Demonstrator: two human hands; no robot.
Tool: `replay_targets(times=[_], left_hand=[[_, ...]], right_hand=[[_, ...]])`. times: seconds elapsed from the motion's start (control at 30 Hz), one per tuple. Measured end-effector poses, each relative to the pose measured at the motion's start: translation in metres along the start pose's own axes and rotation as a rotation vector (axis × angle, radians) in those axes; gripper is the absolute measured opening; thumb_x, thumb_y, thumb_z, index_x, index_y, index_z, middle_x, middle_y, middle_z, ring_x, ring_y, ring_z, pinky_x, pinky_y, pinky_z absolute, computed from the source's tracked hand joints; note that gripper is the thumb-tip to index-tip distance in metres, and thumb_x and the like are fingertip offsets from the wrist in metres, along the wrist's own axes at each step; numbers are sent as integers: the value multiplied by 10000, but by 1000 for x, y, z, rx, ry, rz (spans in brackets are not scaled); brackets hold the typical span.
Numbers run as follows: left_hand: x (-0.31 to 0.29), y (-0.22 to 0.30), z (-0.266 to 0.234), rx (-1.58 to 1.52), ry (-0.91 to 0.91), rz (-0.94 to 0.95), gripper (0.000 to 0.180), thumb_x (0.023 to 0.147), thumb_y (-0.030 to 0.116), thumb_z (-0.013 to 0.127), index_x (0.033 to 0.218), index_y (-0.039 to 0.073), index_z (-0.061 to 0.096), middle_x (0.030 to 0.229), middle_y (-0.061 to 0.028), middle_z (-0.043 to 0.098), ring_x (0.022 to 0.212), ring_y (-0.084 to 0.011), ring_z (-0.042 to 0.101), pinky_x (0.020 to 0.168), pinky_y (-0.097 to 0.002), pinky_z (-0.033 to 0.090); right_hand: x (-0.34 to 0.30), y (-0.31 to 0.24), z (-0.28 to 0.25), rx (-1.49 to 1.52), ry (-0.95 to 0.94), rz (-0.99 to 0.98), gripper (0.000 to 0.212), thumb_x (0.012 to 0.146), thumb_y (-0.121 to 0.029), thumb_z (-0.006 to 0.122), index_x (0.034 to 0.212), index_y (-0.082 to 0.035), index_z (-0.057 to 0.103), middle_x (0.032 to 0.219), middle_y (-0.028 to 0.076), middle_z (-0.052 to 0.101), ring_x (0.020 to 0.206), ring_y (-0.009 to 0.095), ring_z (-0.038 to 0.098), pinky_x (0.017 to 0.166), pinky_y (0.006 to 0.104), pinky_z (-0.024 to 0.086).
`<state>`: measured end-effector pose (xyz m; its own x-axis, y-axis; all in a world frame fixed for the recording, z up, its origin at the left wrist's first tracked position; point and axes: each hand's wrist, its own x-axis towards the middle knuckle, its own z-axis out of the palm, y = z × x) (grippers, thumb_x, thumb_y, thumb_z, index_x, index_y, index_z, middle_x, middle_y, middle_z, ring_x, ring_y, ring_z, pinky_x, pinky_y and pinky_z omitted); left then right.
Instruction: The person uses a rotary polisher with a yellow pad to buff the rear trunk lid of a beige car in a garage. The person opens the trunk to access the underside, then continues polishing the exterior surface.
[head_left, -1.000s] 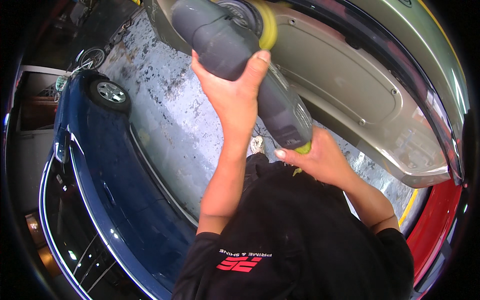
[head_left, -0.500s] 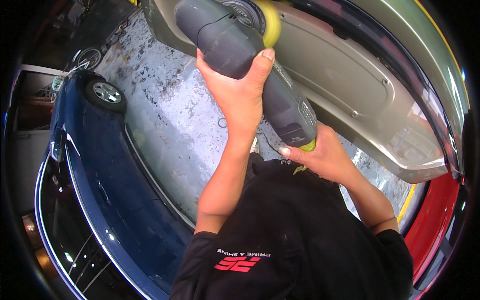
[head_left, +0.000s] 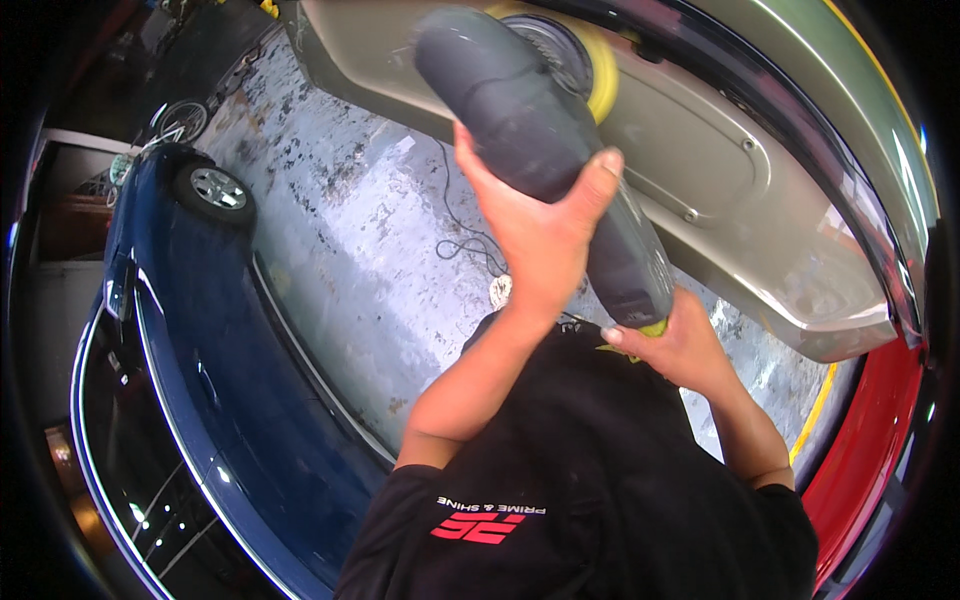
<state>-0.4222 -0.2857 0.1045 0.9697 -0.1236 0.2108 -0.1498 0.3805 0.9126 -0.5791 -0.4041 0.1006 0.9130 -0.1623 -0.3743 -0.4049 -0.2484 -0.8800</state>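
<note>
1. One blue car (head_left: pixel 240 370), left of the beige panel (head_left: pixel 690 140).
2. One beige panel.
3. One dark polisher (head_left: pixel 530 110), its head over the panel.
4. Two hands: the left hand (head_left: pixel 548 235) grips the polisher's body, the right hand (head_left: pixel 692 345) its tail.
5. One yellow pad (head_left: pixel 604 80), over the panel.

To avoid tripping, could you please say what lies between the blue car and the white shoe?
In the head view, a looped dark cord on the worn floor.
</note>
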Motion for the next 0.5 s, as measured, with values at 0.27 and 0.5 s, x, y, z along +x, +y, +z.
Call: replay_targets(times=[0.27, 0.5], left_hand=[[-33, -23, -3, 6, 3, -45, 1269, 726, 136, 924, 1617, -33, 38, 1432, -193, 447, 1265, -265, 534, 1093, -428, 453], [9, -29, -42, 69, 84, -26, 1218, 723, 166, 956, 1599, -57, 139, 1432, -208, 464, 1271, -270, 538, 1098, -422, 451]], right_hand=[[-11, 41, 10, -14, 65, 14, 532, 799, -275, 915, 1179, 26, 695, 1088, 155, 773, 1017, 241, 739, 921, 389, 560], [38, 17, 34, -85, 25, -48, 586, 803, -310, 910, 1220, 27, 674, 1105, 186, 766, 1034, 276, 750, 926, 404, 564]])
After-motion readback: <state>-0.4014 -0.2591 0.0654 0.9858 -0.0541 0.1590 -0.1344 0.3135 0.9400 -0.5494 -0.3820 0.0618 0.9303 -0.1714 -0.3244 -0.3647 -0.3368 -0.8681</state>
